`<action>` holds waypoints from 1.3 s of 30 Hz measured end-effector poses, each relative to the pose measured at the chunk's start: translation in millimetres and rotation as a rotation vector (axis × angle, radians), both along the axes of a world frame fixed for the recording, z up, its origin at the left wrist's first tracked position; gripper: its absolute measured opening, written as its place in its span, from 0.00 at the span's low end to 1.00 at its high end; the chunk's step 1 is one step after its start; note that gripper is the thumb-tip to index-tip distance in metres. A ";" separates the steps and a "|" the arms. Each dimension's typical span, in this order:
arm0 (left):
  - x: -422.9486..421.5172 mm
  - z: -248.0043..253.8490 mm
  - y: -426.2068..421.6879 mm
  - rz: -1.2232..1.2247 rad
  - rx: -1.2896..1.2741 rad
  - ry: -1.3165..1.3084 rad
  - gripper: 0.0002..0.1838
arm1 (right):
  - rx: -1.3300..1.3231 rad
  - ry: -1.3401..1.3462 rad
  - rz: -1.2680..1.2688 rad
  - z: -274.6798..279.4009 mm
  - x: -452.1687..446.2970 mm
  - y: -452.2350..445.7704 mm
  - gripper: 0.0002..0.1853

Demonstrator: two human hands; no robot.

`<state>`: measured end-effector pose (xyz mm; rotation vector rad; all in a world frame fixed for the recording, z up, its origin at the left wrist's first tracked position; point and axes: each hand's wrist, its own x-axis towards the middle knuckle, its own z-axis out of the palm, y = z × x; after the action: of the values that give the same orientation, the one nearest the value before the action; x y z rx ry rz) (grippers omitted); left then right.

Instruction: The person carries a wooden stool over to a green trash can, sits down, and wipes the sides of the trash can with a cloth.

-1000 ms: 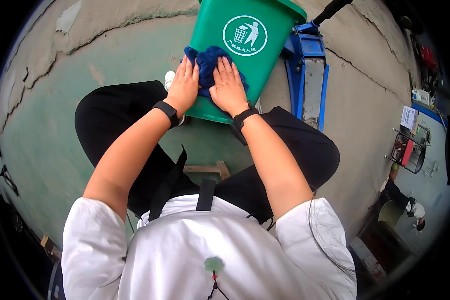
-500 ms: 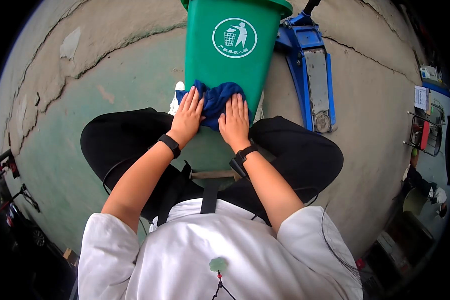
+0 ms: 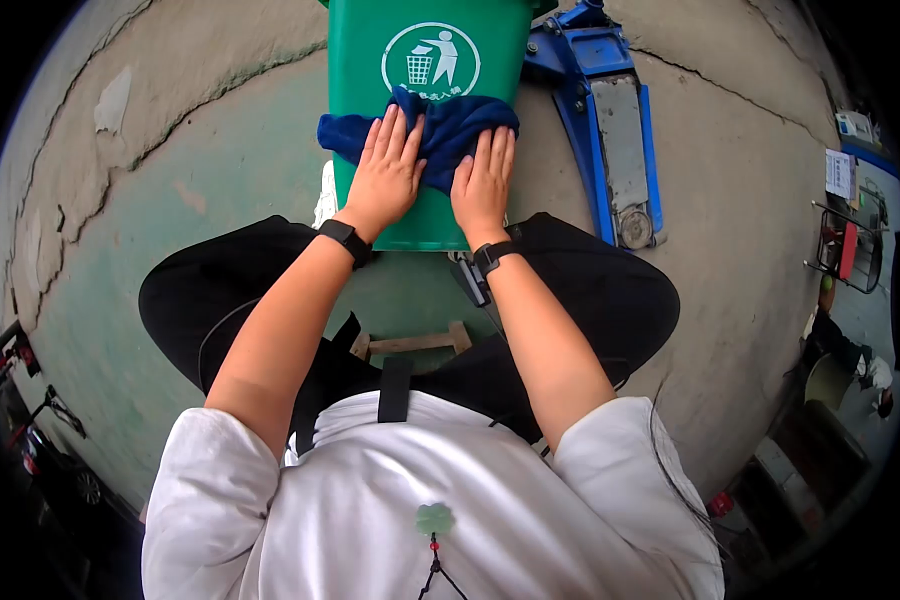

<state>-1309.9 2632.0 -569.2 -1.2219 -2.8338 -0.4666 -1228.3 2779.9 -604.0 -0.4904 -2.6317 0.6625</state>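
A green bin (image 3: 425, 222) with a white round litter symbol stands between my knees. Across its front wall, just below the symbol, lies a crumpled dark blue cloth (image 3: 448, 135). My left hand (image 3: 385, 170) rests flat on the cloth's left part, palm down, fingers stretched out. My right hand (image 3: 484, 185) presses on its right part, the fingers also extended and pointing up the bin. Neither hand is wrapped round the cloth. The palms are hidden.
A blue floor jack (image 3: 620, 150) stands right of the bin. Under me is part of a wooden stool (image 3: 410, 343). At the far right are a metal rack with a red part (image 3: 848, 250) and another person (image 3: 875, 372). Cracks run across the floor.
Both hands have moved up the bin's front with the cloth, which is now spread wider below the symbol. The bin and the jack appear further left in the view.
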 end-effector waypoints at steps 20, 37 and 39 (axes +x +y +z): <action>-55.7 -2.0 42.6 0.076 0.090 0.174 0.33 | -0.046 0.124 0.089 18.9 -83.1 58.8 0.29; -27.5 -1.4 1.5 0.091 -0.048 0.095 0.33 | 0.295 -0.044 0.418 44.8 -76.9 34.9 0.35; -67.8 7.2 9.5 0.098 0.019 0.184 0.35 | 0.328 -0.106 0.280 62.8 -93.9 46.3 0.34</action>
<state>-1377.8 2641.5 -562.0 -1.0570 -2.7121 -0.3561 -1322.2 2826.2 -541.2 -0.0623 -2.8623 0.2752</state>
